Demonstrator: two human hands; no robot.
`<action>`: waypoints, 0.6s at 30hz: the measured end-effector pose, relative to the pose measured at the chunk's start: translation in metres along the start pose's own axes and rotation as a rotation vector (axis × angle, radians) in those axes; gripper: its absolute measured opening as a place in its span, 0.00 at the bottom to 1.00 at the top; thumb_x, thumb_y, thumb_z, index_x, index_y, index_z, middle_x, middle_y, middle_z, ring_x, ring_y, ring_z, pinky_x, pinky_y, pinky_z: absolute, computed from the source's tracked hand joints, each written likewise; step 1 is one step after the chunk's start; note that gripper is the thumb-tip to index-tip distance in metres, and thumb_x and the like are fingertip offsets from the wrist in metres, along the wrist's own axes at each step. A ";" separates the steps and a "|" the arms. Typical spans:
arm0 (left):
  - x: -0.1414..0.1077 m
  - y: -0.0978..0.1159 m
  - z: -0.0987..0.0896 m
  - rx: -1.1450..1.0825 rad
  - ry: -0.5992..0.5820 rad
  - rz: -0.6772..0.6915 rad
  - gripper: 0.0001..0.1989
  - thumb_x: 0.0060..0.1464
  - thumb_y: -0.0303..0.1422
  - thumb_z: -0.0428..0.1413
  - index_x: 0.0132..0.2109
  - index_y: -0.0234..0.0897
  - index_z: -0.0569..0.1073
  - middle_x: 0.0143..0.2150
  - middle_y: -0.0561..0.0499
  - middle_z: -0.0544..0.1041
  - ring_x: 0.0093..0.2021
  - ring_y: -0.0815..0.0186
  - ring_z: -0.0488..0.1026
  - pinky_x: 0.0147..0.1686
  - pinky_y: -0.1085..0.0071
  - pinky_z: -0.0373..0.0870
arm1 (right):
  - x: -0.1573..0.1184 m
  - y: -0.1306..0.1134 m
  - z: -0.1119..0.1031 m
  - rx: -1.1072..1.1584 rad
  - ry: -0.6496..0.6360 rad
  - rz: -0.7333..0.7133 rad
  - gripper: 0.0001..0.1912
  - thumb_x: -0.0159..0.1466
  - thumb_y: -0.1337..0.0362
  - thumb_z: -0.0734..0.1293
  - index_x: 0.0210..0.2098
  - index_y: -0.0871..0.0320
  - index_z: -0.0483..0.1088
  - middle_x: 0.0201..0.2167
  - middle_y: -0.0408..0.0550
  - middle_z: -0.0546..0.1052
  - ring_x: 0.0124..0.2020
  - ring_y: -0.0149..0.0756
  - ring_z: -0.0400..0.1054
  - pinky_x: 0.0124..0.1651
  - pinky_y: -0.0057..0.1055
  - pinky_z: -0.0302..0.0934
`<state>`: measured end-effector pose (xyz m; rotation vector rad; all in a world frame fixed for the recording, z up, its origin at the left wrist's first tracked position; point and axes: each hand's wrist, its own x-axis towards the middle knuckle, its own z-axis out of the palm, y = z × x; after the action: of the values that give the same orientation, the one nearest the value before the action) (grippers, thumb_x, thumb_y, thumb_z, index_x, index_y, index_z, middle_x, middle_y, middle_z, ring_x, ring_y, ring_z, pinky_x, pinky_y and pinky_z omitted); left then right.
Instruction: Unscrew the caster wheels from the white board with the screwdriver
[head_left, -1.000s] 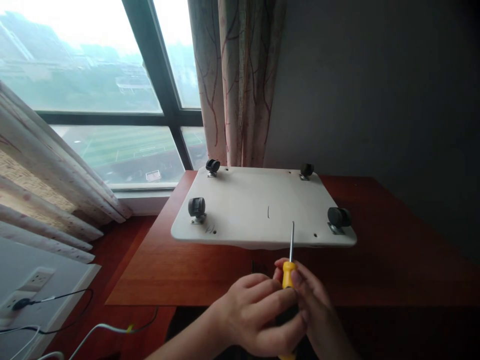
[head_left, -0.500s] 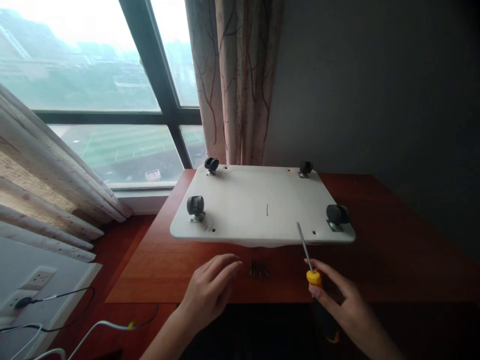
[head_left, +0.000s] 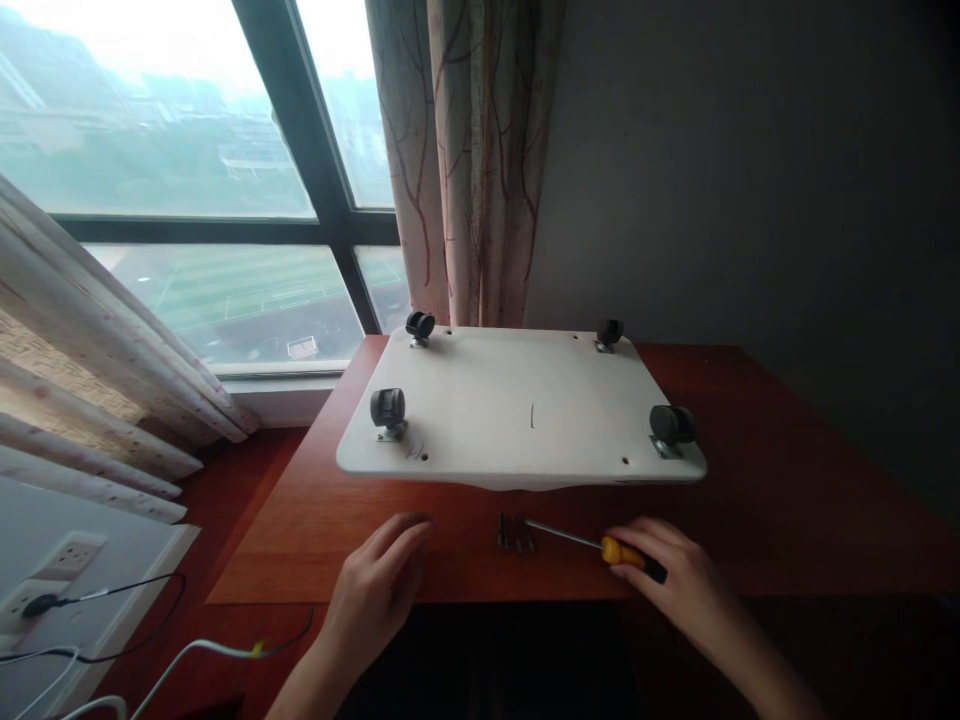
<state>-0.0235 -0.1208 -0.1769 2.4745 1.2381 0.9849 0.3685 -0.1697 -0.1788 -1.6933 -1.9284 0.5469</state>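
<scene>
A yellow and black screwdriver (head_left: 621, 553) is in my right hand (head_left: 671, 565), its shaft pointing left with the tip by several small screws (head_left: 516, 533) on the wooden table. My left hand (head_left: 384, 575) is at the table's front edge, left of the screws; its fingers curl together and what they hold, if anything, is hidden. Beyond both hands lies a white board (head_left: 487, 400) with a black caster near each corner, such as the front left caster (head_left: 388, 408) and the front right caster (head_left: 671, 424). Small holes show near the casters.
The reddish wooden table (head_left: 780, 480) extends to the right of the board. Curtains (head_left: 480, 170) and a window stand behind and to the left. A wall socket (head_left: 71, 556) with a plug and cables (head_left: 187, 650) is at the lower left.
My right hand has swung the screwdriver from pointing up at the board to lying nearly level, tip beside the screws. My left hand has moved left, away from the screws.
</scene>
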 end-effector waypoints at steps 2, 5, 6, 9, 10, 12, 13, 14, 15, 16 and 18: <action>0.000 0.001 0.001 -0.009 -0.002 -0.015 0.14 0.64 0.22 0.50 0.53 0.39 0.72 0.51 0.44 0.77 0.48 0.63 0.78 0.46 0.73 0.75 | 0.000 0.006 0.001 -0.034 0.003 -0.020 0.12 0.63 0.64 0.71 0.46 0.50 0.80 0.42 0.49 0.81 0.44 0.44 0.76 0.49 0.38 0.71; 0.001 0.004 0.002 -0.017 -0.004 -0.034 0.14 0.64 0.23 0.50 0.52 0.39 0.73 0.50 0.44 0.77 0.47 0.63 0.78 0.45 0.73 0.75 | 0.002 0.017 0.000 -0.099 0.013 -0.044 0.13 0.63 0.66 0.71 0.46 0.51 0.81 0.43 0.50 0.81 0.45 0.44 0.76 0.50 0.39 0.71; 0.001 0.005 0.001 -0.019 -0.005 -0.036 0.13 0.64 0.23 0.50 0.52 0.38 0.73 0.50 0.44 0.77 0.47 0.63 0.78 0.44 0.73 0.75 | 0.002 0.020 -0.002 -0.126 0.010 -0.050 0.13 0.63 0.67 0.71 0.47 0.51 0.81 0.43 0.50 0.81 0.45 0.45 0.76 0.50 0.39 0.72; 0.003 0.008 0.001 -0.017 -0.003 -0.035 0.13 0.65 0.24 0.49 0.52 0.38 0.74 0.49 0.44 0.78 0.46 0.63 0.78 0.44 0.72 0.75 | 0.004 0.026 -0.007 -0.218 -0.016 -0.064 0.15 0.63 0.68 0.70 0.48 0.50 0.80 0.45 0.50 0.80 0.46 0.45 0.76 0.49 0.40 0.72; 0.004 0.009 0.001 -0.015 -0.004 -0.034 0.13 0.65 0.24 0.50 0.51 0.39 0.74 0.48 0.45 0.78 0.45 0.63 0.78 0.44 0.72 0.75 | 0.005 0.025 -0.009 -0.245 -0.030 -0.070 0.15 0.63 0.69 0.70 0.48 0.49 0.80 0.45 0.50 0.80 0.46 0.45 0.76 0.49 0.40 0.72; 0.005 0.011 0.002 -0.013 -0.011 -0.038 0.12 0.65 0.25 0.50 0.51 0.39 0.74 0.47 0.45 0.78 0.45 0.63 0.78 0.43 0.71 0.75 | 0.007 0.021 -0.010 -0.284 -0.063 -0.085 0.16 0.62 0.70 0.70 0.48 0.49 0.80 0.46 0.49 0.80 0.46 0.45 0.76 0.50 0.41 0.72; 0.006 0.012 0.003 -0.015 -0.018 -0.039 0.11 0.65 0.25 0.51 0.51 0.39 0.74 0.47 0.45 0.78 0.45 0.62 0.77 0.43 0.70 0.75 | 0.008 0.018 -0.009 -0.295 -0.077 -0.091 0.17 0.62 0.71 0.70 0.48 0.49 0.80 0.45 0.49 0.80 0.46 0.45 0.76 0.50 0.41 0.72; 0.007 0.014 0.005 -0.020 -0.028 -0.041 0.11 0.65 0.26 0.51 0.51 0.40 0.74 0.47 0.45 0.78 0.45 0.62 0.77 0.44 0.69 0.75 | 0.010 0.014 -0.008 -0.302 -0.089 -0.096 0.17 0.62 0.71 0.70 0.48 0.49 0.80 0.45 0.49 0.80 0.46 0.44 0.75 0.50 0.41 0.72; 0.008 0.016 0.007 -0.025 -0.041 -0.043 0.11 0.65 0.26 0.51 0.51 0.40 0.74 0.47 0.45 0.77 0.46 0.61 0.77 0.44 0.69 0.75 | 0.011 0.010 -0.006 -0.307 -0.097 -0.100 0.17 0.62 0.72 0.70 0.48 0.49 0.80 0.45 0.49 0.80 0.46 0.44 0.75 0.50 0.41 0.72; 0.009 0.019 0.010 -0.029 -0.056 -0.044 0.11 0.65 0.26 0.51 0.51 0.40 0.73 0.48 0.45 0.77 0.46 0.61 0.76 0.44 0.68 0.75 | 0.013 0.006 -0.003 -0.309 -0.103 -0.103 0.18 0.62 0.72 0.70 0.48 0.49 0.80 0.45 0.49 0.79 0.46 0.44 0.75 0.50 0.41 0.72; 0.012 0.025 0.016 -0.026 -0.089 -0.041 0.12 0.65 0.27 0.52 0.53 0.41 0.73 0.50 0.44 0.77 0.48 0.60 0.75 0.45 0.66 0.75 | 0.015 -0.001 0.002 -0.308 -0.109 -0.107 0.18 0.62 0.73 0.70 0.48 0.48 0.80 0.45 0.49 0.79 0.46 0.43 0.75 0.50 0.40 0.72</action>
<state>0.0081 -0.1257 -0.1725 2.4346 1.2348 0.8648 0.3648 -0.1549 -0.1783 -1.7593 -2.2619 0.3186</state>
